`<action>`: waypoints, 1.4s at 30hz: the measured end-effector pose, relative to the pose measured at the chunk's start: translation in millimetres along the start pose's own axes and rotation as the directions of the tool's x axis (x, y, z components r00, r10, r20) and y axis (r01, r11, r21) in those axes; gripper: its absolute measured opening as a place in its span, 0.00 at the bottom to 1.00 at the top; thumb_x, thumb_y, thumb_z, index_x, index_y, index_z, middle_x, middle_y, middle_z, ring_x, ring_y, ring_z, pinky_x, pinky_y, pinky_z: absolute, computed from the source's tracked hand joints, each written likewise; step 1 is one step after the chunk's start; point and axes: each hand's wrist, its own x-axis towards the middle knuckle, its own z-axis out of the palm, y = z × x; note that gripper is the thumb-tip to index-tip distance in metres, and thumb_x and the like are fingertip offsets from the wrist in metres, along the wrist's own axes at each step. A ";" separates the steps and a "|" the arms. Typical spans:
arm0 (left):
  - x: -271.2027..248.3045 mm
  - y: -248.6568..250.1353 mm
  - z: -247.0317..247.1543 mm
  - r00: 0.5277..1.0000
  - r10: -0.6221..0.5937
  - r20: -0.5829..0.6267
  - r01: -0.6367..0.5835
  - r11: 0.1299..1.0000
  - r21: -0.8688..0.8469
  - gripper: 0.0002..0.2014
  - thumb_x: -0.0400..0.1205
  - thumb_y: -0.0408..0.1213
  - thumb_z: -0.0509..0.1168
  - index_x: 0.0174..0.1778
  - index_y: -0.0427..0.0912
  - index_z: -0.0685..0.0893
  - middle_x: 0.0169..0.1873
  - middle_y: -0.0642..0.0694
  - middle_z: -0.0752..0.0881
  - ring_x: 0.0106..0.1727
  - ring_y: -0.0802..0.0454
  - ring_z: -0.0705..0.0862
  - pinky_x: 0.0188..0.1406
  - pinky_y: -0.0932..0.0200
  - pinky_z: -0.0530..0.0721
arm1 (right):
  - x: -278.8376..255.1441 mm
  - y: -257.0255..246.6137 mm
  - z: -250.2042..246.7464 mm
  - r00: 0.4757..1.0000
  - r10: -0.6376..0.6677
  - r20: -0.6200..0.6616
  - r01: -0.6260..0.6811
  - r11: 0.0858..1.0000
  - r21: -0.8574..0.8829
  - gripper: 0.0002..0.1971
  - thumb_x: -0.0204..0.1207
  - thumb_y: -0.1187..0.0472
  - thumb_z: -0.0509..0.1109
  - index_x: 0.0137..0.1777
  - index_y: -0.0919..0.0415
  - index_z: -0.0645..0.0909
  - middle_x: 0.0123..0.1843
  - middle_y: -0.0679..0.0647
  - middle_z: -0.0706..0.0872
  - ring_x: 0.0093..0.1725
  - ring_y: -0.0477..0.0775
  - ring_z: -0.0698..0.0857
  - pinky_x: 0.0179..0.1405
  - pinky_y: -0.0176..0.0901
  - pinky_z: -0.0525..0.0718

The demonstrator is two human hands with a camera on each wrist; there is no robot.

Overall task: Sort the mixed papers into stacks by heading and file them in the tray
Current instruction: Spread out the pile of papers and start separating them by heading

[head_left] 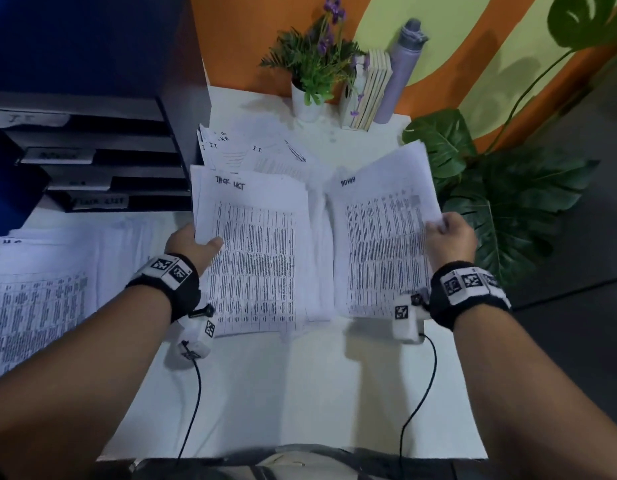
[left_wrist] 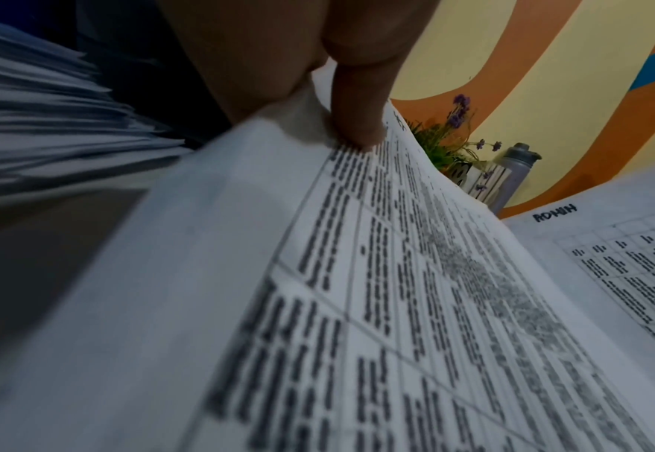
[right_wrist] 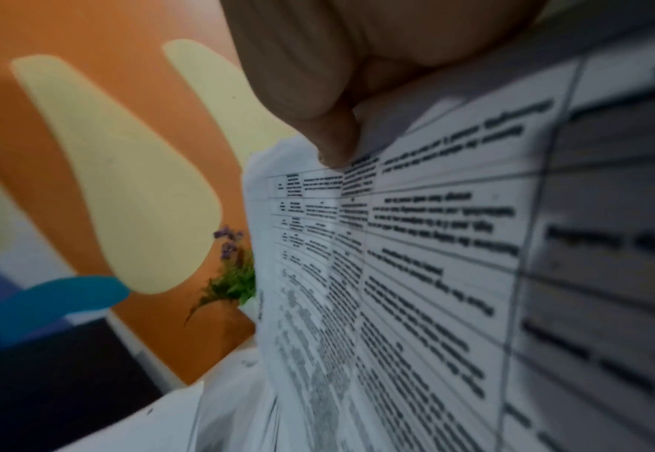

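My left hand (head_left: pixel 196 242) grips the left edge of a sheaf of printed sheets headed TASK LIST (head_left: pixel 255 254), thumb (left_wrist: pixel 356 122) on top. My right hand (head_left: pixel 447 233) pinches the right edge of a sheaf headed ADMIN (head_left: pixel 383 237), thumb (right_wrist: pixel 333 143) pressed on the top sheet (right_wrist: pixel 453 244). Both sheaves are tilted up off the white desk (head_left: pixel 282 393). Behind them lies a loose pile of sheets marked IT and HR (head_left: pixel 244 150). A black tiered paper tray (head_left: pixel 102 161) with labelled shelves stands at the back left.
A stack of HR sheets (head_left: pixel 40 292) lies on the left of the desk. A potted plant (head_left: pixel 310 74), books (head_left: pixel 369 88) and a grey bottle (head_left: pixel 402 67) stand at the back. A big leafy plant (head_left: pixel 490 195) crowds the desk's right edge.
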 end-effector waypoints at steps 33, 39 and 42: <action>-2.3 -15.9 23.0 0.993 -0.024 0.114 0.005 0.985 0.171 0.18 0.79 0.36 0.71 0.65 0.37 0.80 0.57 0.39 0.87 0.56 0.41 0.85 0.59 0.49 0.82 | 27.9 57.7 74.4 0.923 0.180 0.339 0.010 0.871 -0.491 0.14 0.77 0.61 0.65 0.61 0.63 0.79 0.65 0.63 0.76 0.62 0.66 0.76 0.58 0.52 0.76; -48.1 -45.3 4.9 0.991 -0.116 0.066 0.116 0.993 0.007 0.36 0.76 0.32 0.74 0.77 0.43 0.63 0.67 0.41 0.78 0.57 0.43 0.81 0.62 0.48 0.80 | -12.4 34.1 51.1 0.982 0.074 0.173 -0.078 0.997 0.015 0.21 0.79 0.69 0.64 0.71 0.55 0.72 0.66 0.57 0.79 0.61 0.60 0.81 0.56 0.44 0.77; -65.2 -59.8 -2.7 0.985 -0.139 0.102 0.145 0.988 -0.051 0.40 0.76 0.32 0.74 0.80 0.46 0.60 0.69 0.45 0.76 0.66 0.41 0.79 0.68 0.46 0.77 | -29.1 6.8 32.2 0.994 -0.029 0.108 0.028 1.000 0.010 0.26 0.82 0.67 0.62 0.79 0.52 0.66 0.69 0.54 0.77 0.61 0.57 0.80 0.61 0.47 0.77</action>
